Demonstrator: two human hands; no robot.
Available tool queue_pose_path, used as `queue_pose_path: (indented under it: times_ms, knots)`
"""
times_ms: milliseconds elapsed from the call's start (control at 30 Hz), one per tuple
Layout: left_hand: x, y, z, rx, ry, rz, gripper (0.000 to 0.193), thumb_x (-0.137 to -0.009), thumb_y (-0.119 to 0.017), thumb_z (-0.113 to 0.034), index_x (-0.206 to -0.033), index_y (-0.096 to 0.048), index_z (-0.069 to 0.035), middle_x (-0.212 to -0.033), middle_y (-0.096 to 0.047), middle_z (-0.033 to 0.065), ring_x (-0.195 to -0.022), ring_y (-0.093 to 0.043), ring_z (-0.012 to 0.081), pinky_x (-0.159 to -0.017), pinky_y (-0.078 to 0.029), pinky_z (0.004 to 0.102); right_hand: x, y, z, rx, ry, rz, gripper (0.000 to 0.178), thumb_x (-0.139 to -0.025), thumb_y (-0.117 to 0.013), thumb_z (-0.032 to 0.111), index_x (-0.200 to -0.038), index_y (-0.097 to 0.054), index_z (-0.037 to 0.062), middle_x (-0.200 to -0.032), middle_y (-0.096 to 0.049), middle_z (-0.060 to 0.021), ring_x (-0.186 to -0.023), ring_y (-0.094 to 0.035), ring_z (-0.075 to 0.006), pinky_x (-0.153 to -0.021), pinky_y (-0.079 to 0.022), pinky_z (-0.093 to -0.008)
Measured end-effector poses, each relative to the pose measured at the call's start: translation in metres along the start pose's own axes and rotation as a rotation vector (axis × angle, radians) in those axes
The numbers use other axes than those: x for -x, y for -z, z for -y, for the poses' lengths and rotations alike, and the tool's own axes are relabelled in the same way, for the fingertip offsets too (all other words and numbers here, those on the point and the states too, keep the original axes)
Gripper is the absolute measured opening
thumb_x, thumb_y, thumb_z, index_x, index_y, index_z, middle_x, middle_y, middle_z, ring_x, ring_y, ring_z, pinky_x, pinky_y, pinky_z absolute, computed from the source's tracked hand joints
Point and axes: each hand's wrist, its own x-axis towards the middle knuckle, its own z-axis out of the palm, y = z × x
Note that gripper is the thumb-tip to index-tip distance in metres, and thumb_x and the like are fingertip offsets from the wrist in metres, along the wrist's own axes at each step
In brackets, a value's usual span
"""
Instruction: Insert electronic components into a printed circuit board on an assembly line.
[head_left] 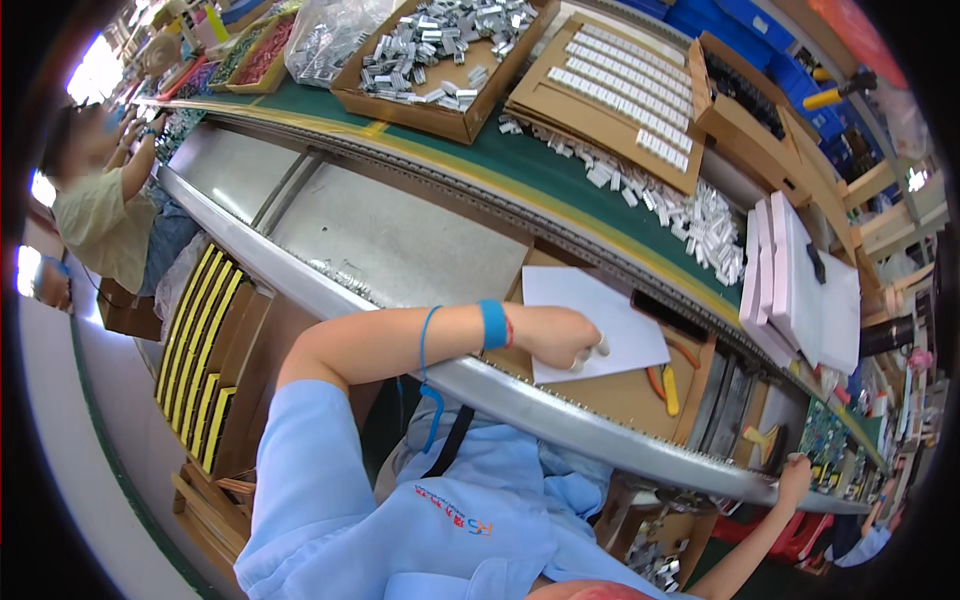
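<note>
Head view, the only one. The left hand [570, 338] is seen down on the white sheet [590, 305], which lies on a brown cardboard pad [625, 395] at the near edge of the workbench, just behind the metal rail [520, 395]. The fingers are curled in together, white-capped tips pressed to the sheet's near edge. Whether anything small is pinched beneath them cannot be told. A blue wrist strap [492, 324] with a coiled cord is worn on that arm.

The right hand [795, 470] is caught far off toward the right end of the rail, touching its edge. It is too small for its fingers to be read as spread or closed.

A black bar [668, 315] is laid along the sheet's far corner. Orange-handled cutters [662, 385] are parked just beside the sheet on the pad. Beyond, on the green conveyor belt [560, 180], loose silver metal parts [690, 215] are heaped, with a cardboard tray of rowed parts [620, 95] behind them and pale pink trays [800, 280] stacked to the right.

The step in hand is judged to be the sheet being pinned and squared on the pad. For the next move, steady downward pressure is called for, so that the sheet is not skidded under the black bar.
</note>
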Motion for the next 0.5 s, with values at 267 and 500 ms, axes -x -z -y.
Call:
queue_pose_path:
  times_ms: [267, 500]
  knots:
    - [-0.005, 0.001, -0.015, 0.127, 0.165, -0.104, 0.045, -0.084, -0.070, -0.036, -0.117, -0.065, -0.006, -0.086, -0.069, 0.0180, -0.082, -0.067, 0.0333, -0.077, -0.051, 0.0428, 0.068, 0.132, 0.287, -0.728, 0.946, -0.027, 0.022, -0.081, -0.070, 0.013, -0.102, -0.070, 0.0068, -0.088, -0.068, -0.0135, -0.074, -0.065, -0.0323, -0.065, -0.051, -0.0389]
    - [0.000, 0.009, -0.029, 0.074, 0.214, -0.080, 0.061, -0.078, -0.074, -0.044, -0.126, -0.059, -0.009, -0.091, -0.069, 0.0208, -0.084, -0.066, 0.0373, -0.074, -0.052, 0.0437, 0.094, 0.101, 0.362, -0.895, 1.351, 0.087, 0.031, -0.074, -0.078, 0.023, -0.100, -0.071, 0.0074, -0.082, -0.067, -0.0118, -0.065, -0.064, -0.0277, -0.056, -0.050, -0.0366]
